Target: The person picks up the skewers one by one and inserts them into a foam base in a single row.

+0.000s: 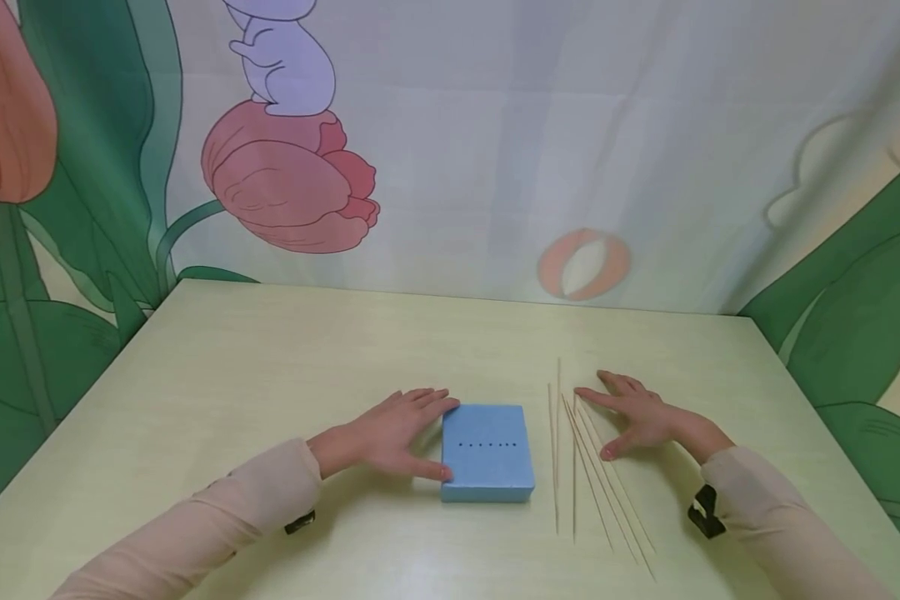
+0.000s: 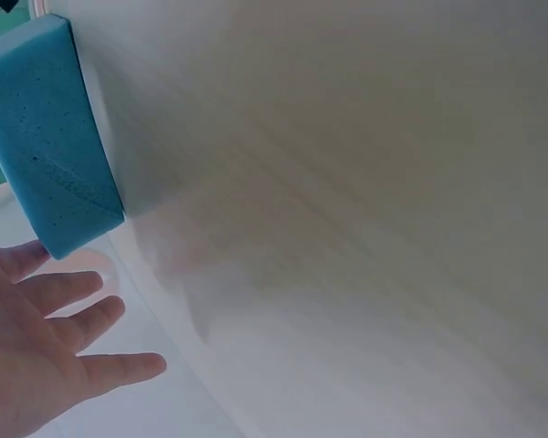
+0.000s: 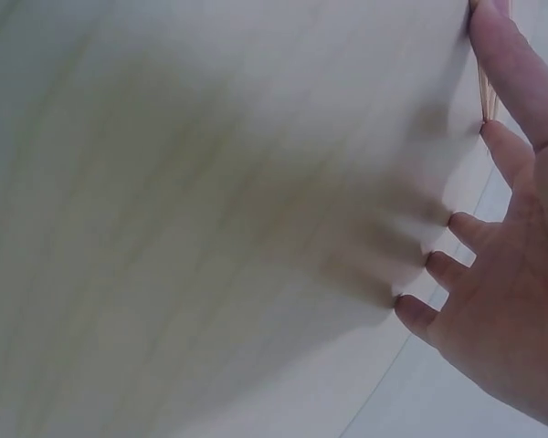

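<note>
A blue foam block [image 1: 487,452] with a row of small dark holes lies flat on the pale table [image 1: 270,367]. My left hand [image 1: 408,433] lies flat against the block's left side, fingers straight, thumb at its near corner. In the left wrist view the block [image 2: 50,146] stands beside the spread left hand [image 2: 68,315]. Several thin wooden sticks [image 1: 581,462] lie fanned out right of the block. My right hand [image 1: 622,417] rests flat on the table beside them, its index finger and thumb touching them. The right wrist view shows the right hand [image 3: 493,228] spread, with stick ends [image 3: 486,91] near the thumb.
A cloth backdrop printed with tulips, leaves and a ball [image 1: 583,264] closes in the table at the back and both sides. Bare tabletop lies beyond the block and to the left.
</note>
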### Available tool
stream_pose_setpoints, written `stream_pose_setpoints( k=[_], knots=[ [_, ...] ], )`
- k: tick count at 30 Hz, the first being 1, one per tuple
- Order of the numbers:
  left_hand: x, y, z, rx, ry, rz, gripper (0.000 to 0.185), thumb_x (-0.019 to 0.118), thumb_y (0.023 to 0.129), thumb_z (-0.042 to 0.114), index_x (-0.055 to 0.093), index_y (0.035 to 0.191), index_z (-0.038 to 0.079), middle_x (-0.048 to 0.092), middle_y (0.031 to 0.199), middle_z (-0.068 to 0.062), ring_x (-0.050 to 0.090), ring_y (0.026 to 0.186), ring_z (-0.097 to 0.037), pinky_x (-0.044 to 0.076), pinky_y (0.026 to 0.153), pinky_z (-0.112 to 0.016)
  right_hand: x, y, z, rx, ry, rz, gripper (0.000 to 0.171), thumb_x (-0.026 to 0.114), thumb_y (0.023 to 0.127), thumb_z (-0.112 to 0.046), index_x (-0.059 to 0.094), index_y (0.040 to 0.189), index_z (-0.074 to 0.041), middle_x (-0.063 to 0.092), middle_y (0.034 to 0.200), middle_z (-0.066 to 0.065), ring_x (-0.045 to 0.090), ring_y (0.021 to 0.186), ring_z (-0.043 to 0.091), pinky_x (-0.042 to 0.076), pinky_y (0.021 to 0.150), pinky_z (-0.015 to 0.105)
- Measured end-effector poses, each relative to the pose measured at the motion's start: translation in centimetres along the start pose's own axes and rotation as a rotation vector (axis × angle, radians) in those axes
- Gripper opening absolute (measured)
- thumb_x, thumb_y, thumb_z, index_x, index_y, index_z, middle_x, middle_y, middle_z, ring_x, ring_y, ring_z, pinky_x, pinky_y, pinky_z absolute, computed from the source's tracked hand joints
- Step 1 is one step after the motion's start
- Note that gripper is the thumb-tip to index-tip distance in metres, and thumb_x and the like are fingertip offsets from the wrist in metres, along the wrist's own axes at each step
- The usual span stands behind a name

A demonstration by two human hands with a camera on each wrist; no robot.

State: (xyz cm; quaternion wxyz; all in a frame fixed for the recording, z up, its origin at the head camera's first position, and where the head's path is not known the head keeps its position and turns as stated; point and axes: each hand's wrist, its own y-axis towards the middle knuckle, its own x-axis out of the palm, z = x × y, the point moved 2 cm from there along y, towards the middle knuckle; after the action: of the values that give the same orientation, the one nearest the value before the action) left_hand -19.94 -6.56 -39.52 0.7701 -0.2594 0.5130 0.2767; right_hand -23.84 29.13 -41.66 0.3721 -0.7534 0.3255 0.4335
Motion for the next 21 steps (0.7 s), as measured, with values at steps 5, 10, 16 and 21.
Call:
stream_pose_setpoints(
  k=[5, 10, 16, 21],
  knots=[
    [0.08, -0.04, 0.12, -0.010, -0.008, -0.004, 0.090, 0.057, 0.075, 0.064, 0.026, 0.143, 0.013, 0.031, 0.145, -0.008, 0.026, 0.131, -0.032, 0.022, 0.101, -0.057, -0.02, -0.09, -0.24, -0.022, -0.015, 0.028, 0.094, 0.074, 0.066, -0.051, 0.032, 0.140, -0.010, 0.011, 0.143, 0.032, 0.010, 0.125, 0.053, 0.016, 0.087, 0.073],
    [0.05, -0.03, 0.15, -0.003, -0.040, -0.002, 0.088, 0.059, 0.075, 0.062, 0.027, 0.142, 0.013, 0.039, 0.139, -0.007, 0.032, 0.128, -0.030, 0.028, 0.101, -0.050, -0.18, -0.34, -0.44, -0.051, -0.004, 0.064, 0.090, 0.076, 0.065, -0.048, 0.035, 0.136, -0.008, 0.016, 0.141, 0.033, 0.013, 0.124, 0.054, 0.018, 0.085, 0.074],
    [0.18, 0.11, 0.16, -0.008, -0.091, -0.028, 0.090, 0.061, 0.076, 0.059, 0.025, 0.143, 0.011, 0.039, 0.139, -0.008, 0.036, 0.126, -0.026, 0.032, 0.101, -0.042, -0.36, -0.39, -0.33, -0.088, 0.035, 0.181, 0.077, 0.082, 0.063, -0.034, 0.041, 0.121, -0.005, 0.024, 0.135, 0.034, 0.019, 0.121, 0.054, 0.020, 0.086, 0.072],
    [0.39, 0.19, 0.10, -0.024, -0.125, -0.043, 0.090, 0.062, 0.076, 0.057, 0.023, 0.143, 0.010, 0.038, 0.141, -0.007, 0.038, 0.126, -0.023, 0.033, 0.100, -0.040, -0.38, -0.67, -0.12, -0.091, 0.021, 0.252, 0.072, 0.082, 0.065, -0.026, 0.042, 0.120, -0.005, 0.027, 0.133, 0.032, 0.021, 0.120, 0.053, 0.022, 0.085, 0.070]
  ],
)
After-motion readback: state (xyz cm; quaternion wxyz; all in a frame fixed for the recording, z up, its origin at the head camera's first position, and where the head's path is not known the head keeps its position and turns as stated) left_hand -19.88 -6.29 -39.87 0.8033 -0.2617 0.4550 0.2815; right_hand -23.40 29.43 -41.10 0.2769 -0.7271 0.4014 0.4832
